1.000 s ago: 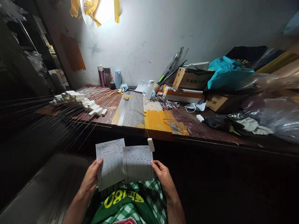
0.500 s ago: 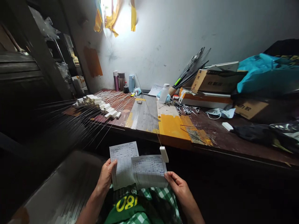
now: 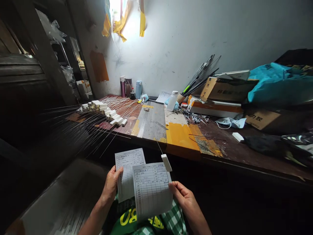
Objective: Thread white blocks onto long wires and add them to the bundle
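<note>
While the left hand [image 3: 111, 182] still pinches one gridded white paper form [image 3: 125, 182], the right hand [image 3: 184, 194] now pinches a second such form [image 3: 153, 193] more face-on.

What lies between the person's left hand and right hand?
In the head view, the left sheet, partly overlapped by the right sheet, both printed; the left hand and right hand each pinch one.

Bottle [image 3: 172, 101]: translucent plastic, smooth. Before bottle, held sheets [image 3: 153, 195]: matt paper; beneath them, checked cloth garment [image 3: 177, 218] is seen. Left of bottle, grey strip [image 3: 151, 124] is scuffed, dull, metal-looking. Before bottle, bench [image 3: 233, 150] is partly covered by smooth yellow tape [image 3: 181, 135]. Right of bottle, carton [image 3: 226, 90] is formed of matt cardboard. Behind bottle, matt wall [image 3: 176, 52] is smudged.
</note>
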Motion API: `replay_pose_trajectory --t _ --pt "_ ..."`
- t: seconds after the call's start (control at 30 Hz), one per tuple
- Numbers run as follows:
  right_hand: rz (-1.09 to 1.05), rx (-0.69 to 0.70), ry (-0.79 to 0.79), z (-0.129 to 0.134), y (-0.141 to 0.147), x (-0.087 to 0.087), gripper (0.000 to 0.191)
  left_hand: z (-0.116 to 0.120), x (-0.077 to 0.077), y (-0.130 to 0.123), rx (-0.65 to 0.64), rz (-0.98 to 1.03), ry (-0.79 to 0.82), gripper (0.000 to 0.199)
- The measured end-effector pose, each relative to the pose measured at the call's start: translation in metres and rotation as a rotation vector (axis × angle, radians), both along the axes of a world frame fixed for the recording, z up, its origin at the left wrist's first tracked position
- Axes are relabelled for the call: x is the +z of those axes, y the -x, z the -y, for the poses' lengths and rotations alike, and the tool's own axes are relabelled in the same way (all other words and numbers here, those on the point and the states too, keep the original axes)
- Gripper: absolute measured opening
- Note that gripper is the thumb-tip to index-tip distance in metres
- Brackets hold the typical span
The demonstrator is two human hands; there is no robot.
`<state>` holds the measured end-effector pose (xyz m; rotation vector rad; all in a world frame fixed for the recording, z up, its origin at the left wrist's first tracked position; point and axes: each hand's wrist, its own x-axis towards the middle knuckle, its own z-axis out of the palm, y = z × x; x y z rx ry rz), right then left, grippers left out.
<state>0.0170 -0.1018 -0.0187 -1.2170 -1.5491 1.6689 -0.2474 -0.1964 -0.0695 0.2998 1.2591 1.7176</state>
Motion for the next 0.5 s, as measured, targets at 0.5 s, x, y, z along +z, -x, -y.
replay_pose_trajectory --t 0.5 --pt "0.04 -0.116 -0.052 -0.005 -0.005 -0.016 0.044 -0.013 0.016 -0.011 -0.025 0.012 -0.006 0.042"
